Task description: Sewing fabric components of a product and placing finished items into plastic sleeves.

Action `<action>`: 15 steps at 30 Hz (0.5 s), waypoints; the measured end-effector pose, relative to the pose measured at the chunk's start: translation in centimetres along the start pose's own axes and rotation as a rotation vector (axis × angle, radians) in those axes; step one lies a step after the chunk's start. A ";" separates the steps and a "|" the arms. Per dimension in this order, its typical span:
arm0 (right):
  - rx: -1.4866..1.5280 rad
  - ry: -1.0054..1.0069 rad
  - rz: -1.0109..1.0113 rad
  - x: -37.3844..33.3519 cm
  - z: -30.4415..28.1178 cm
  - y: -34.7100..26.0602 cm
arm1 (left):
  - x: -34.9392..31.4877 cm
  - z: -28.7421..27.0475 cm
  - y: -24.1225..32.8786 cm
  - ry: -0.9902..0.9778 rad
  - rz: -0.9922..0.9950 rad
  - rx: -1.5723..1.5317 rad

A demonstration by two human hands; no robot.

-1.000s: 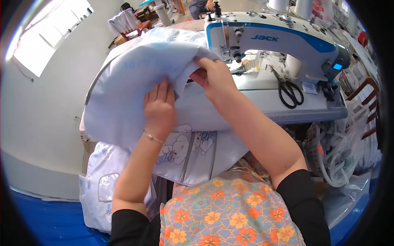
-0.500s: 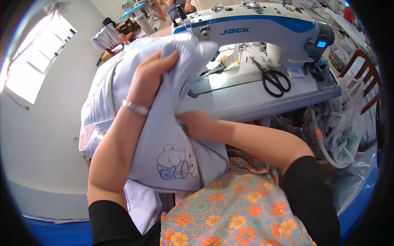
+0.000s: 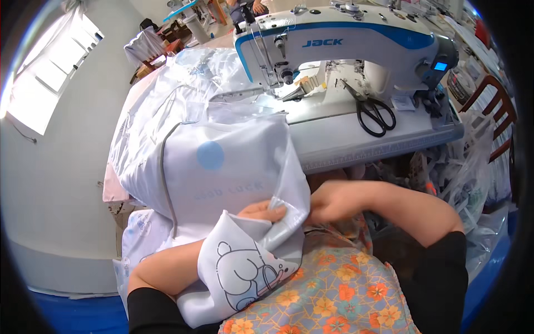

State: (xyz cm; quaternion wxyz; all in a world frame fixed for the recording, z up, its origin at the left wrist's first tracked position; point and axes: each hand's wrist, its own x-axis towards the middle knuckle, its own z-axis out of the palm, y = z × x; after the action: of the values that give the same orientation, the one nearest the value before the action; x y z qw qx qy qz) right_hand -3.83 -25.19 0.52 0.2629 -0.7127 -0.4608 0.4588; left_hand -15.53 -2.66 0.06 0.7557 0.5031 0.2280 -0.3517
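Observation:
A large piece of white fabric [image 3: 222,167] with grey piping, a pale blue dot and a line-drawn bear spreads from the sewing table down over my lap. My left hand [image 3: 266,212] pinches a fold of it near the middle, thumb on top, with the wrist covered by the turned-up flap with the bear. At the fabric's right edge, my right hand [image 3: 338,200] has its fingers curled in against the cloth; it is a little blurred and its fingertips are partly hidden. Beyond the fabric stands a white and blue sewing machine [image 3: 356,42], its needle area above the cloth's far side.
Black-handled scissors [image 3: 375,116] lie on the machine bed [image 3: 328,131]. More white cloth and clear plastic [image 3: 206,72] are heaped at the back left. A basket with plastic bags [image 3: 461,161] stands at the right, near a wooden chair [image 3: 492,106]. A person sits far back.
Both hands have come down and nearer to me; the raised fabric is lowered, uncovering the machine's needle end. The bear flap has folded over my left forearm. My right hand has shifted right.

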 end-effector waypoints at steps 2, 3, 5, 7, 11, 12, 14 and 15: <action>0.581 0.200 0.175 -1.1 -1.4 1.7 | 0.5 1.1 -1.1 -0.115 -0.027 -0.139; 1.026 0.334 0.091 -1.2 -1.1 1.9 | 0.8 1.8 -1.4 -0.092 -0.032 -0.096; 1.096 0.450 -0.045 0.2 -1.0 1.9 | 1.1 3.1 -1.2 -0.068 -0.035 -0.055; 1.038 0.436 -0.118 2.1 -0.3 1.5 | 0.6 4.3 -0.1 -0.083 0.125 0.668; 1.109 0.401 -0.244 4.5 -0.3 2.0 | -1.9 5.0 6.0 0.320 0.737 1.929; 1.165 0.308 -0.215 4.5 -0.4 2.4 | -2.1 4.4 8.0 0.538 1.255 1.867; 1.128 0.237 -0.087 4.5 -0.5 3.1 | 0.3 2.7 12.2 0.706 1.407 1.990; 1.109 0.138 -0.015 4.4 -0.5 3.3 | 1.9 1.6 13.7 0.724 1.310 2.091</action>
State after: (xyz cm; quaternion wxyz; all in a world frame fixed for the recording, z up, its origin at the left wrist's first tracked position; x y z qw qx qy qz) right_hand -1.29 -22.68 -3.72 0.6311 -0.4928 -0.1372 0.5831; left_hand -3.89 -1.32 7.55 -0.0697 0.9378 -0.2520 0.2285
